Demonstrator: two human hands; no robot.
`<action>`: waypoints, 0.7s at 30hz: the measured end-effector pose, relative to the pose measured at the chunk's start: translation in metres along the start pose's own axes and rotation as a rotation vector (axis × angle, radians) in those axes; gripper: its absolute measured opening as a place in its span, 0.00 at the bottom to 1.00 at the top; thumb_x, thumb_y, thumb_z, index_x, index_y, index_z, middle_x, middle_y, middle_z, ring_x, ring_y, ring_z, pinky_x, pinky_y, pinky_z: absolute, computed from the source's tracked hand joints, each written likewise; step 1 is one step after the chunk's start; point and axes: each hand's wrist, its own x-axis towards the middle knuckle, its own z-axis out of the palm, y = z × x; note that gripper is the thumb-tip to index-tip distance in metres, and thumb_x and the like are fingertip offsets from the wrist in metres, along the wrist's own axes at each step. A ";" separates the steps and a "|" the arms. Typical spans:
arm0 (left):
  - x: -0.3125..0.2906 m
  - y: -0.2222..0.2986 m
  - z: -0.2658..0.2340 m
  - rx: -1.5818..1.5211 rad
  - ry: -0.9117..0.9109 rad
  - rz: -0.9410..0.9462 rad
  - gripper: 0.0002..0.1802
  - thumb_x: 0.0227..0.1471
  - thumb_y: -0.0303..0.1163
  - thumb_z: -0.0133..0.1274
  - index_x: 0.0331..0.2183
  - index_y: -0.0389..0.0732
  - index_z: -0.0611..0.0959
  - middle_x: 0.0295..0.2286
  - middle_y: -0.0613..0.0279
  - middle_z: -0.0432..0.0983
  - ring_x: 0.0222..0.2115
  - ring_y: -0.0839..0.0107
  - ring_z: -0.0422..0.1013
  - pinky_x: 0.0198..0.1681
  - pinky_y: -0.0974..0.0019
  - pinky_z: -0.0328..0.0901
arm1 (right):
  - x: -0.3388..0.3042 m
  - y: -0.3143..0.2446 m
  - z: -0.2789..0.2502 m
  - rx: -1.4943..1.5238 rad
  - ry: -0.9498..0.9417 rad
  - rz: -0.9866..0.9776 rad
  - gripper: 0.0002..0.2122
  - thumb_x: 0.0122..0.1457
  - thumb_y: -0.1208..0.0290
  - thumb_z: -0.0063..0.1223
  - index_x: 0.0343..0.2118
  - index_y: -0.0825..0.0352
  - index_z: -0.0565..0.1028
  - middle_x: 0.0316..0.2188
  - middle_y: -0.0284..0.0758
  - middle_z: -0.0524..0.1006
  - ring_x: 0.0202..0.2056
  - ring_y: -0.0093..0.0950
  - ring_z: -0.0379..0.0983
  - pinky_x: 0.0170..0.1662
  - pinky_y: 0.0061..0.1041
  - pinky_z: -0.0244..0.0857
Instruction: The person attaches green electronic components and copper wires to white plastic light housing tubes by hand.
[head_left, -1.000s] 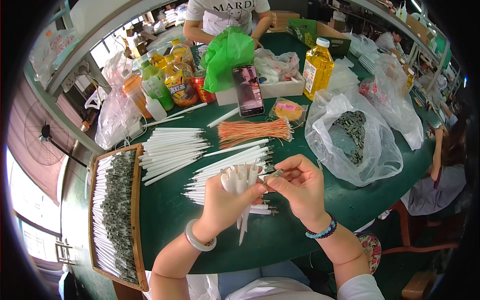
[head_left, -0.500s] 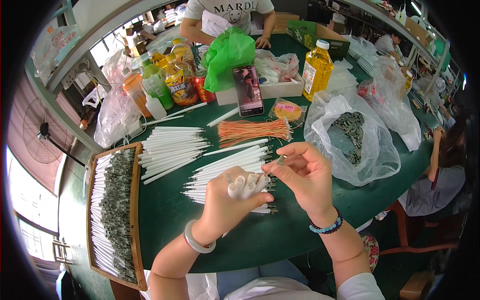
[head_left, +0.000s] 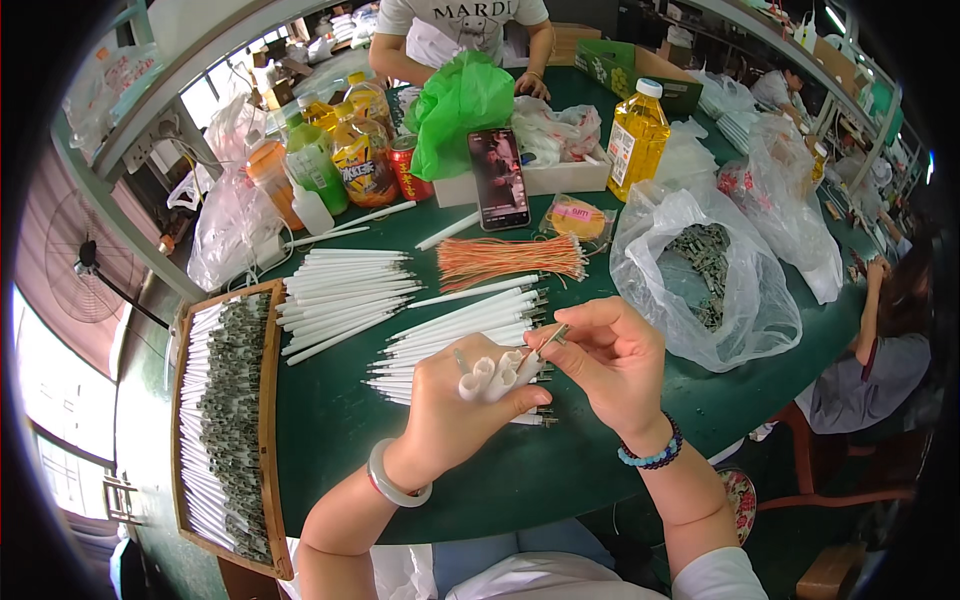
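My left hand (head_left: 455, 385) is closed around several white plastic tubes (head_left: 484, 378), their open ends facing up. Between the thumb and fingers of my right hand (head_left: 612, 355) is a small metal clip (head_left: 560, 334), with a thin copper-coloured wire running from it to the end of one tube. Under and beyond my hands lies a fan of white tubes (head_left: 480, 318) with metal tips. A second pile of white tubes (head_left: 345, 290) is to its left. Behind them rests a bundle of orange wires (head_left: 510, 258).
A wooden tray (head_left: 268, 420) of finished-looking tubes with metal clips stands at the left. To the right, a clear plastic bag (head_left: 640, 290) holds metal clips (head_left: 702, 262). A phone (head_left: 497, 180), bottles (head_left: 640, 135) and a green bag (head_left: 462, 110) line the back. Other people sit across and at right.
My right hand has turned and lowered the metal clip slightly, bringing it closer to the tube's end. The left hand keeps its hold on the tubes.
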 end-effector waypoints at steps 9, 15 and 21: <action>0.002 0.009 0.003 0.204 0.067 0.345 0.18 0.26 0.23 0.65 0.28 0.38 0.80 0.19 0.64 0.70 0.17 0.77 0.66 0.19 0.76 0.60 | -0.013 0.004 -0.004 -0.361 -0.042 -0.303 0.14 0.45 0.83 0.55 0.38 0.70 0.70 0.33 0.39 0.75 0.33 0.26 0.73 0.36 0.21 0.68; -0.005 0.010 -0.001 0.281 0.073 0.435 0.23 0.26 0.22 0.61 0.34 0.38 0.79 0.21 0.61 0.68 0.19 0.70 0.68 0.20 0.71 0.64 | -0.025 0.017 -0.003 -0.167 -0.092 -0.315 0.20 0.46 0.84 0.53 0.42 0.70 0.61 0.36 0.49 0.71 0.38 0.34 0.71 0.37 0.26 0.68; -0.010 0.012 -0.004 0.373 0.085 0.555 0.21 0.28 0.24 0.62 0.33 0.36 0.79 0.19 0.63 0.68 0.17 0.76 0.67 0.17 0.75 0.61 | -0.026 0.023 -0.003 -0.002 -0.174 -0.314 0.18 0.47 0.85 0.51 0.41 0.67 0.61 0.36 0.54 0.70 0.38 0.36 0.71 0.32 0.25 0.70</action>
